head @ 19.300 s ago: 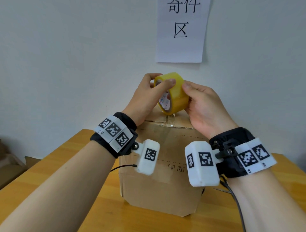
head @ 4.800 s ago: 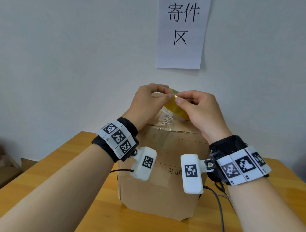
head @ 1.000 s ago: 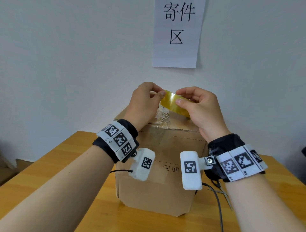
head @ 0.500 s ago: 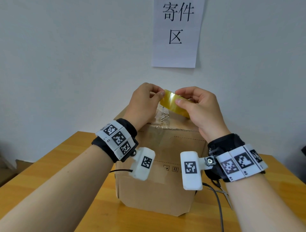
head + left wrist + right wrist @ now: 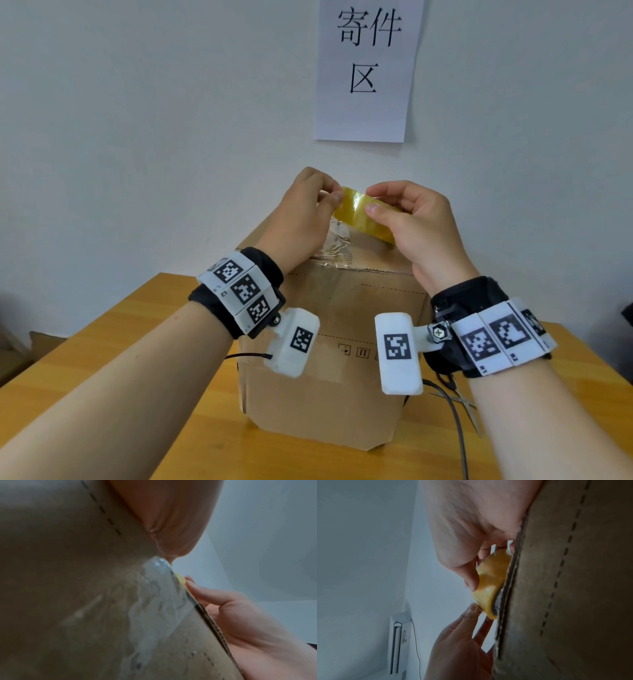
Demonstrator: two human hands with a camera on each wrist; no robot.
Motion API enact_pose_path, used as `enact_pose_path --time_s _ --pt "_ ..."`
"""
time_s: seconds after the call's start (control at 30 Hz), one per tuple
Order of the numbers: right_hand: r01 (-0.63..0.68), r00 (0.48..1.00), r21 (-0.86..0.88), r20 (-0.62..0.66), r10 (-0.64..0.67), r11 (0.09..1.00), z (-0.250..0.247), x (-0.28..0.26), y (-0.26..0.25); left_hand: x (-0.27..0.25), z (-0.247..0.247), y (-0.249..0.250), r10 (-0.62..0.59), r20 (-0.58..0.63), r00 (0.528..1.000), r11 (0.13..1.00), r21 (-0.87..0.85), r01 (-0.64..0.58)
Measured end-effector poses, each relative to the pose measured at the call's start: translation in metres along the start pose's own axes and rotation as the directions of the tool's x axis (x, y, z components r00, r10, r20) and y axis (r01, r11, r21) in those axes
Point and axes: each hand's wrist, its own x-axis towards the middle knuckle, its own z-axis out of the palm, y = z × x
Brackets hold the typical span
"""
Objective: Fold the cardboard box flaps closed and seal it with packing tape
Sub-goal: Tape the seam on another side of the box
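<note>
— Holding the tape roll point(image 5: 364, 219) above the far top edge of the cardboard box point(image 5: 329, 377): our right hand point(image 5: 416, 229) grips the roll, our left hand point(image 5: 301, 214) pinches at its left end, seemingly the free end

— Axis?

— We judge the band runs left to right between the two grips, and the box top lies directly below both, so neither hand is nearer. Crumpled clear tape point(image 5: 334, 248) already sits there

— Surroundings?

— Wooden table point(image 5: 113, 342) under the box, scissors point(image 5: 469, 407) to our right, wall sign point(image 5: 364, 68) beyond

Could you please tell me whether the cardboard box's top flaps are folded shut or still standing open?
Shut: the cardboard box shows a flat top with crinkled clear tape over its near edge.
</note>
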Motion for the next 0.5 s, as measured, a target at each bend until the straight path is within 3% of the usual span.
enact_pose_path --time_s 0.17,0.27,0.5 --pt "-0.032 0.999 0.057 -0.012 0.032 0.998 -0.0005 0.0011 -0.0002 -0.0004 0.0006 0.0002 -0.002 -0.002 1.0 1.0 -0.003 0.002" --pt "-0.039 0.999 0.072 -0.024 0.041 0.997 -0.0002 0.0013 -0.001 -0.0005 0.0008 0.0018 -0.069 -0.039 0.997 0.997 -0.043 0.068" --pt "-0.029 0.999 0.033 -0.039 0.03 0.999 0.0003 -0.0002 -0.0015 -0.0016 0.0015 0.0068 -0.103 -0.065 0.993 0.993 -0.059 0.099"
